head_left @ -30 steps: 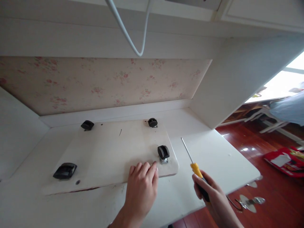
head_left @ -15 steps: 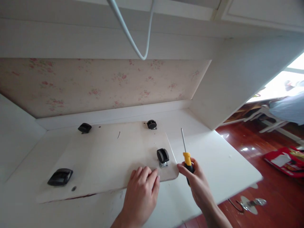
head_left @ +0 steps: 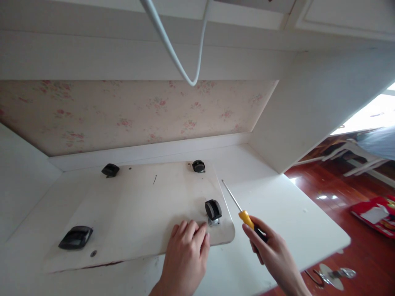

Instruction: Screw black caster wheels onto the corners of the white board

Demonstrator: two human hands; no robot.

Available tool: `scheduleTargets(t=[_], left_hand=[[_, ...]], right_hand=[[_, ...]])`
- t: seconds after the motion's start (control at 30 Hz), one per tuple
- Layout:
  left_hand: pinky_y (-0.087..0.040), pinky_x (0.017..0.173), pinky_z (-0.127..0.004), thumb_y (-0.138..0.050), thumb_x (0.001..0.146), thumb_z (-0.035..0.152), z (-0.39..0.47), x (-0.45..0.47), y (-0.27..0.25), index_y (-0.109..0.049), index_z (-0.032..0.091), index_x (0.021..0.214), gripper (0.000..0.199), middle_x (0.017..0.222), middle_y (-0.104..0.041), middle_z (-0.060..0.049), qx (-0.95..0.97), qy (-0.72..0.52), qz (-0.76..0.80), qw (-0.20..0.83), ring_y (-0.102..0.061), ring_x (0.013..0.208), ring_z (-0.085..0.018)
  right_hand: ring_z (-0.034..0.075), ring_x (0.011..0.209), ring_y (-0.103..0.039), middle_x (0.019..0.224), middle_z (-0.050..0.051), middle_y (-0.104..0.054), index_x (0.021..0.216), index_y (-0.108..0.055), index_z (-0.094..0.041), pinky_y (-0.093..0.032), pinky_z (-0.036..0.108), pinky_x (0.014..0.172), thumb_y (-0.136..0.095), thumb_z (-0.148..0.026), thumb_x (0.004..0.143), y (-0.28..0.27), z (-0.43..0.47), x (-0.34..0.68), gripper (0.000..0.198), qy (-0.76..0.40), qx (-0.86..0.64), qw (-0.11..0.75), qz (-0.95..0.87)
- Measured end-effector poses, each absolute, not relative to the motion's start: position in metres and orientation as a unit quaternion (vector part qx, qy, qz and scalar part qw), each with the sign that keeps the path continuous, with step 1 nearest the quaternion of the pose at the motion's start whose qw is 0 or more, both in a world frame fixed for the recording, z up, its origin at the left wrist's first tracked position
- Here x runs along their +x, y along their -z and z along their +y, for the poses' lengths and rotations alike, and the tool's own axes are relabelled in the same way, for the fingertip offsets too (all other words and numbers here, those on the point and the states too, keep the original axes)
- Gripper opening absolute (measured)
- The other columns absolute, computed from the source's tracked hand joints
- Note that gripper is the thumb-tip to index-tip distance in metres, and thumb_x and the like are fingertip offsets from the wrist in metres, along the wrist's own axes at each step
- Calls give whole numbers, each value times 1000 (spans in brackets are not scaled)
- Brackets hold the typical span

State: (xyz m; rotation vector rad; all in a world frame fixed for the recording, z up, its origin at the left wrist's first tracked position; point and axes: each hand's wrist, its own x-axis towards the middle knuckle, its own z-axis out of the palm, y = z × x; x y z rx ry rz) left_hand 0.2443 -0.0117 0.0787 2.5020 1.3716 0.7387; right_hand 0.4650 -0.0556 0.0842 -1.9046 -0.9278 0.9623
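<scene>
A white board [head_left: 138, 209] lies flat with several black caster wheels on its upper face. My left hand [head_left: 188, 250] rests over the board's near edge, fingers curled and pressed together; anything under them is hidden. Just beside those fingertips stands the near-right caster [head_left: 213, 209], on a metal plate with small holes. My right hand [head_left: 268, 242] grips a screwdriver [head_left: 245, 218] by its yellow and black handle, off the board's right end. Its metal shaft points up and left, with the tip apart from any caster. At the far right is another caster [head_left: 198, 166].
Two more casters, the far-left one [head_left: 110, 169] and the near-left one [head_left: 75, 237], sit on the board. A white cable loop [head_left: 193, 80] hangs above. Side panels flank the white desktop [head_left: 284, 209]. On the red floor are a red case [head_left: 375, 213] and a metal fitting [head_left: 335, 275].
My right hand has moved right and slightly down, and the screwdriver has swung from nearly upright to leaning left. The left hand stays at the board's edge. The view has shifted slightly.
</scene>
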Motion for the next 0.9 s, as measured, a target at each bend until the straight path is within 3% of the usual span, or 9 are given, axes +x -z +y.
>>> scheduleTargets(t=[0.23, 0.5, 0.73, 0.9], left_hand=[[-39, 77, -38, -52, 93, 19, -11, 246, -75, -67, 25, 109, 23, 86, -62, -3, 843, -248, 465, 104, -56, 82, -21], [-40, 75, -38, -53, 92, 18, -10, 249, -75, -67, 25, 109, 23, 85, -62, -2, 848, -252, 457, 93, -56, 81, -20], [-39, 76, -38, -52, 93, 17, -11, 250, -74, -67, 25, 111, 25, 86, -63, -2, 849, -248, 456, 96, -56, 82, -20], [-39, 74, -38, -51, 93, 17, -11, 250, -76, -68, 25, 112, 26, 83, -62, -2, 852, -241, 457, 89, -55, 80, -19]], right_hand=[[14, 50, -43, 53, -4, -43, 111, -70, -15, -33, 27, 47, -57, -67, 79, -85, -84, 473, 62, -358, -776, 331, -400], [14, 53, -49, 62, 0, -59, 107, -74, -17, -35, 24, 45, -58, -62, 81, -88, -82, 472, 55, -352, -732, 310, -494], [18, 68, -59, 77, 3, -70, 103, -76, -20, -45, 23, 60, -61, -57, 82, -94, -80, 472, 45, -346, -707, 336, -518], [19, 76, -63, 89, 3, -73, 107, -75, -22, -47, 23, 68, -62, -53, 83, -95, -79, 478, 41, -375, -688, 305, -541]])
